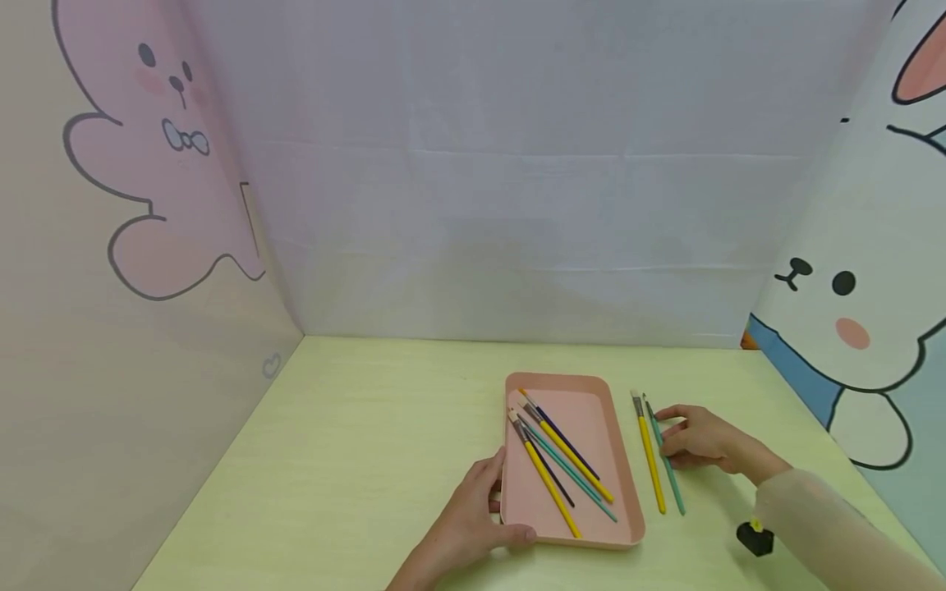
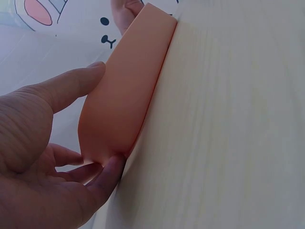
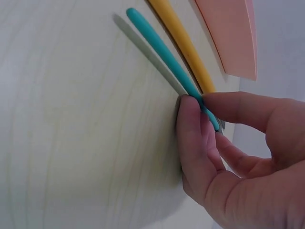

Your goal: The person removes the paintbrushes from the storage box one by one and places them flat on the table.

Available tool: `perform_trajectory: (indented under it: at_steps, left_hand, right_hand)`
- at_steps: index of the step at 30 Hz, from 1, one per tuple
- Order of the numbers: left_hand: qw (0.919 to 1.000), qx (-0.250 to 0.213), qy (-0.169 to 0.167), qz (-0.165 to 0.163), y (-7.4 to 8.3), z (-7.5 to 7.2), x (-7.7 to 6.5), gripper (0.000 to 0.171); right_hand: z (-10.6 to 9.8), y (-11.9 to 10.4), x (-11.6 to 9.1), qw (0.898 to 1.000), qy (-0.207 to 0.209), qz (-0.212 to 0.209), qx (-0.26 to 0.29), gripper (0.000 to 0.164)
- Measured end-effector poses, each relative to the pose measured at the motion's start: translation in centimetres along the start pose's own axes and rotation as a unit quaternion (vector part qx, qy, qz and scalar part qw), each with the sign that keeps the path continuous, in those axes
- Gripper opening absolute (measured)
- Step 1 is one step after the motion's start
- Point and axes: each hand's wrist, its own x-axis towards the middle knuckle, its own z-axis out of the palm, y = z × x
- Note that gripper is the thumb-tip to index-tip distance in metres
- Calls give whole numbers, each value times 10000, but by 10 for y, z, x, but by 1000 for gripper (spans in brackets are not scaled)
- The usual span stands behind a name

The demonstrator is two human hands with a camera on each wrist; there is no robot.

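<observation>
A pink tray with rounded corners lies on the table, holding several paintbrushes with yellow, teal and dark blue handles. My left hand grips the tray's near left corner, thumb along the near rim and fingers against the left side. To the right of the tray, my right hand pinches a teal paintbrush between thumb and fingers. A shadow separates from its handle end in the right wrist view, so that end is raised off the table. Beside it lies a yellow paintbrush, between the teal one and the tray.
The pale yellow wooden table stretches left of the tray. White sheeting stands along the back, with printed cartoon panels at both sides. A small black object shows beneath the right sleeve.
</observation>
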Motion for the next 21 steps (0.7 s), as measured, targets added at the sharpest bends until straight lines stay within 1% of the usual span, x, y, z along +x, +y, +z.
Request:
perform_trajectory:
  at_steps: [8,12,17,21]
  left_hand:
    - [10000,3,6,-10,-1,0,0,119]
    - [10000,-6,-4,-17,-1,1,0,120]
    - [10000,-10,-17,-9,0,1,0,120]
    - [10000,-5,-12,-18,0,0,-1,120]
  right_hand:
    - [4,0,4,9994,118,-44,-308,73]
    - [5,1,5,9992,133,-97,-356,73]
    - [3,1,2,9993,17,-199,-319,74]
    - [1,-5,-3,9979,31,-315,-566,72]
